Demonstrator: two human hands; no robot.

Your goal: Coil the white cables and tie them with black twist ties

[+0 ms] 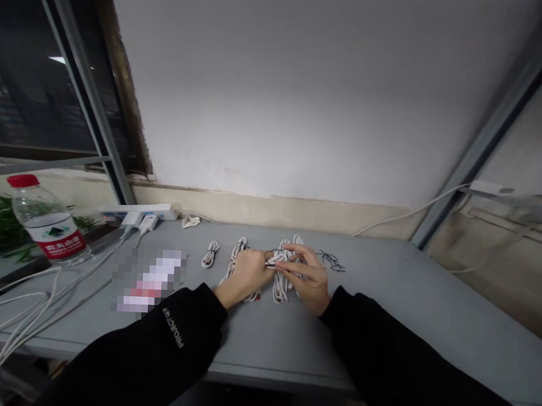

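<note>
Nearest the camera are two black sleeves, L sleeve (148, 347) w/ small white print and R sleeve (381, 351), reaching over a grey desk (382, 327). Between them, at the middle of the desk, L hand (245, 275) lies over a white cable bundle (240, 246), and R hand (308, 279) is over the next white bundle (281, 287). R grip is together, thumb and fingers pinching white cable beside a thin black loop (271, 257). L grip is curved down near same spot, but its fingers are partly hidden, so I cannot tell if it is clamped.

Possible problems: thin loop can slip from the pinch if pressure gets loose, and bundles lying so close can catch each other and tangle. Black cord tangle (330, 260) just right of R hand can also snag.

Count: approx. 3 white bundles, incl. a small one (210, 254) on the left; the middle pile may hide 1 more. Further left and back: 1 water bottle (46, 217) w/ red cap, 1 power strip (138, 210), 2 white plugs (148, 223), 1 pixelated item (148, 281).
</note>
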